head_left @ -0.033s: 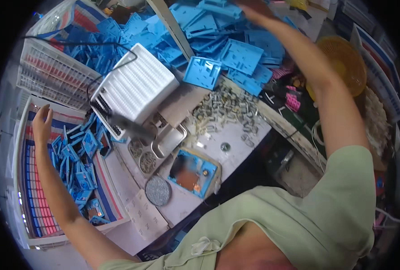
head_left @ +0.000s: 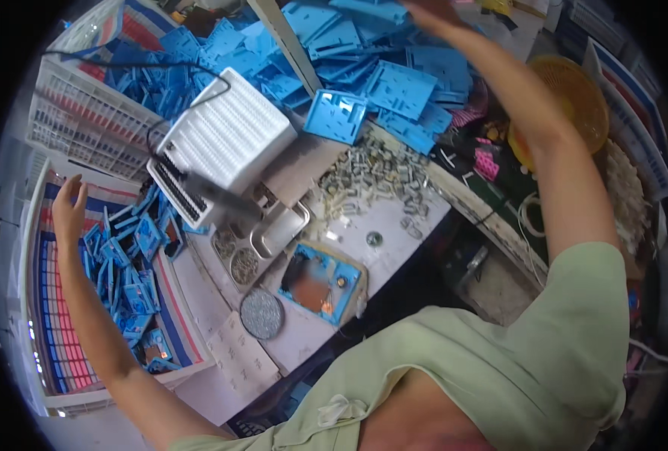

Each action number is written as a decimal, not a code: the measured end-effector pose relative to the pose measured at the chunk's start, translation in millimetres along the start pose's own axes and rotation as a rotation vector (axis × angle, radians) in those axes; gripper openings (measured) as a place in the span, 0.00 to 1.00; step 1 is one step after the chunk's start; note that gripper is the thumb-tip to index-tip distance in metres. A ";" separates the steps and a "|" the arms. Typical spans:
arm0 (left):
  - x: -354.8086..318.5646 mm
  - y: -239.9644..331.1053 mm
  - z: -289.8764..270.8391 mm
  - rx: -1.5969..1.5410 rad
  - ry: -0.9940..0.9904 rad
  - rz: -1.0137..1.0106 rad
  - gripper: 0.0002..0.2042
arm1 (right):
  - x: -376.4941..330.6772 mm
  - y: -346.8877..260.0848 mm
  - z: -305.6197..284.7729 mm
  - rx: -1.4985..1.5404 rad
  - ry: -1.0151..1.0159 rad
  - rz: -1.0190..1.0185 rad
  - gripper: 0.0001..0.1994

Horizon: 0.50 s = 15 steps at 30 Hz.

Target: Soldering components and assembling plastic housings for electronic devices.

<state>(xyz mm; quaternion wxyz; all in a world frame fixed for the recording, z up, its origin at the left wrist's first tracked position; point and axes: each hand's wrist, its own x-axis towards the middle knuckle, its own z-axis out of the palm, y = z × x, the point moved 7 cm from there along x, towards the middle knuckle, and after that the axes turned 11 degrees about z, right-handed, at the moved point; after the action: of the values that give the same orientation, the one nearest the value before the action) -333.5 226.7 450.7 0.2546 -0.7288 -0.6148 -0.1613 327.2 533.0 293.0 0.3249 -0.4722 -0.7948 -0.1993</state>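
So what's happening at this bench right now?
A person at a cluttered workbench has both arms spread. The left hand is open above a crate of blue plastic parts. The right hand reaches the far pile of blue plates at the frame's edge; its grip is unclear. A white fan sits between.

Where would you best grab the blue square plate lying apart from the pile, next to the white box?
Take the blue square plate by its raised rim, pinching opposite edges from above. It lies flat, hollow side up, with bare table on its near side.
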 end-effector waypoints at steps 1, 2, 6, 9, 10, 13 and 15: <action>-20.7 21.9 -22.6 0.033 0.002 -0.042 0.15 | -8.2 -14.7 -25.8 0.006 0.049 0.018 0.24; -32.4 49.3 -34.4 0.041 0.020 -0.071 0.14 | -13.7 1.5 -35.7 0.020 0.102 0.068 0.22; -129.3 148.1 -59.9 -0.028 -0.339 -0.451 0.12 | -73.2 -21.5 -105.6 0.278 0.132 0.032 0.19; -140.6 326.1 25.1 -0.568 -0.267 0.158 0.08 | -135.4 21.1 -139.0 0.221 0.505 -0.005 0.19; -140.0 375.1 29.1 -0.628 -0.253 0.270 0.10 | -139.9 38.9 -132.0 0.529 0.316 0.370 0.16; -118.4 463.7 94.8 -0.633 -0.206 0.578 0.19 | -153.9 10.4 -129.2 0.736 0.023 0.699 0.14; -75.8 510.5 184.4 -0.578 -0.143 0.580 0.26 | -170.8 -0.6 -140.9 0.592 -0.033 0.690 0.14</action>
<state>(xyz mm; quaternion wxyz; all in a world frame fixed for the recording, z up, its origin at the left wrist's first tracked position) 137.0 211.6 170.0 0.0311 -0.9227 -0.3295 -0.1976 431.5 338.7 272.6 0.4807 -0.5993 -0.6187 0.1641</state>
